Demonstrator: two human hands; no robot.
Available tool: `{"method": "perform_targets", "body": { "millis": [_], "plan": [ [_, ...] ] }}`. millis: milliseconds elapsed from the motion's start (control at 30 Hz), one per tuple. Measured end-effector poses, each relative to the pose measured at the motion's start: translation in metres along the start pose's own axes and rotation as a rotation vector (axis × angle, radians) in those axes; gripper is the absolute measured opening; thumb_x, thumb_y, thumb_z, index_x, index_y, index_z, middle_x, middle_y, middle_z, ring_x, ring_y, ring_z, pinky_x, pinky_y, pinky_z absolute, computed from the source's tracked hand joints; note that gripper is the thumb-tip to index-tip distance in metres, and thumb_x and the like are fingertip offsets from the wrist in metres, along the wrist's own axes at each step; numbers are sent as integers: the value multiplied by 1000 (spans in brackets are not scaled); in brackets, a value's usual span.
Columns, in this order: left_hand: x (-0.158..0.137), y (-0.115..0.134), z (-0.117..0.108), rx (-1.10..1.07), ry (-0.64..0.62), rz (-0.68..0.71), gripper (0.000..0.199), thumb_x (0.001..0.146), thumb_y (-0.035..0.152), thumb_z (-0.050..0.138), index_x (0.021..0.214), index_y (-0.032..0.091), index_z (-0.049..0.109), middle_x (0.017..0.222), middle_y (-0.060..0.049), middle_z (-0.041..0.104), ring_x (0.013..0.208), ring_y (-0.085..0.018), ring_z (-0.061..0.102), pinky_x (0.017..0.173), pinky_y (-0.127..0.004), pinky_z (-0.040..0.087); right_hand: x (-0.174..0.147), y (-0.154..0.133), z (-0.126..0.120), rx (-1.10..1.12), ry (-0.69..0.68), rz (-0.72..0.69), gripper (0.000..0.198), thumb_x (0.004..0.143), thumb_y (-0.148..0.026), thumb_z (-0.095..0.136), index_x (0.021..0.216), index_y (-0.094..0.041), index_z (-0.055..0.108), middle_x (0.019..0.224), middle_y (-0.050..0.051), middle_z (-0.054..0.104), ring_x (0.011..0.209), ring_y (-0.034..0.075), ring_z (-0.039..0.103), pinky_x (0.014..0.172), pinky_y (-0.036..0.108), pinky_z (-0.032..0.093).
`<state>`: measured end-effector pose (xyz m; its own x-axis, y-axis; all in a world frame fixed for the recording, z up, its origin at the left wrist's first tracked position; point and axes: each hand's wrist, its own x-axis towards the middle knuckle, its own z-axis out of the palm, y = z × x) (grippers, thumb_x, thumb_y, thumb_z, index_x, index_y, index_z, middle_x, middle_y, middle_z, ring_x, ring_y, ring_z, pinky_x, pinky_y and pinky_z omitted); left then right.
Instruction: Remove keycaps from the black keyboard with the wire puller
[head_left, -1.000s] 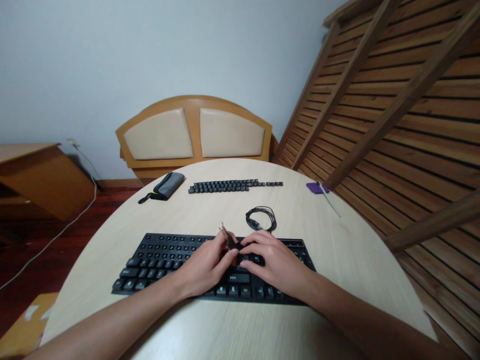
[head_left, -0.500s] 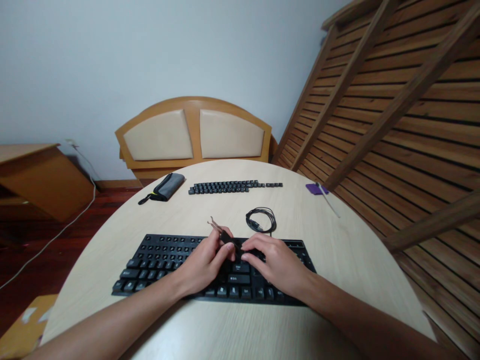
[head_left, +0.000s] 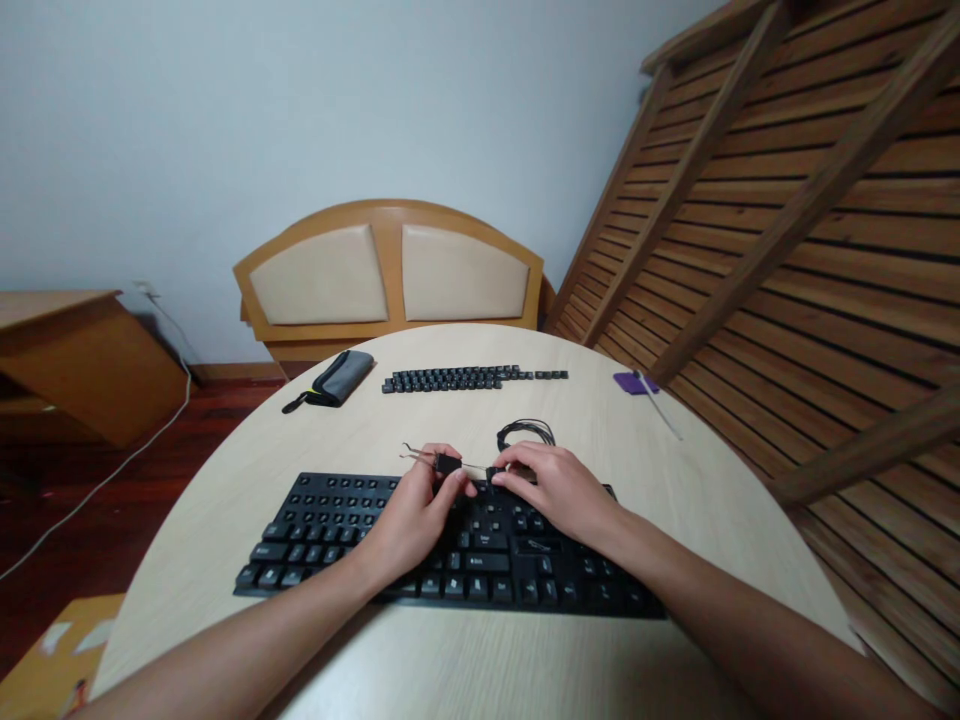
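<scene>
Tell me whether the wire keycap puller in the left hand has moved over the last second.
Yes. The thin wire keycap puller tipped from upright to lying level, pointing left above the black keyboard's top edge.

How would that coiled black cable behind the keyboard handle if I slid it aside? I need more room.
The coiled black cable looks thin and loosely looped, so it would probably flop and uncoil rather than move as one piece. It seems light, and lying flat on the table, it should not roll.

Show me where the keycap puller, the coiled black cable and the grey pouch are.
keycap puller (head_left: 448,464), head view, on its black handle in the left hand.
coiled black cable (head_left: 525,432), head view, on the loop's top.
grey pouch (head_left: 337,376), head view, on its middle.
</scene>
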<state>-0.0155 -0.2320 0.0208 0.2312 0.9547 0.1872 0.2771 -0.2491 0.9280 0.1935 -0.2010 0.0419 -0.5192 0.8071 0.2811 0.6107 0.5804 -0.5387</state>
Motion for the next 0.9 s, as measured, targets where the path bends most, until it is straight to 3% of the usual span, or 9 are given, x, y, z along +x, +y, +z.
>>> {"method": "perform_targets", "body": {
  "millis": [333,600,733,900],
  "plan": [
    [-2,2,-1,28,26,33,13,98,29,41,107,19,42,85,-1,62,88,-18,61,87,-34,44,1,-1,9,162,22,62,11,90,-28,60,94,-20,65,90,3,69,83,18,64,77,30,48],
    [-4,8,0,101,-74,13,12,98,29,41,107,21,42,86,-1,66,88,-19,62,85,-34,43,-1,-9,10,336,68,64,15,92,-32,57,98,-20,65,93,3,70,85,17,66,79,28,51],
    [-4,8,1,100,-73,-2,12,98,29,41,107,21,42,86,-1,67,87,-19,62,85,-34,43,8,4,1,184,124,75,16,90,-32,59,96,-20,66,92,3,70,83,17,65,77,30,49],
    [-3,7,2,127,-86,-4,12,98,29,40,106,21,43,86,-1,67,86,-20,63,83,-34,43,31,47,-14,-84,154,131,18,90,-33,58,97,-21,68,92,4,72,82,19,65,73,29,47]
  ]
}}
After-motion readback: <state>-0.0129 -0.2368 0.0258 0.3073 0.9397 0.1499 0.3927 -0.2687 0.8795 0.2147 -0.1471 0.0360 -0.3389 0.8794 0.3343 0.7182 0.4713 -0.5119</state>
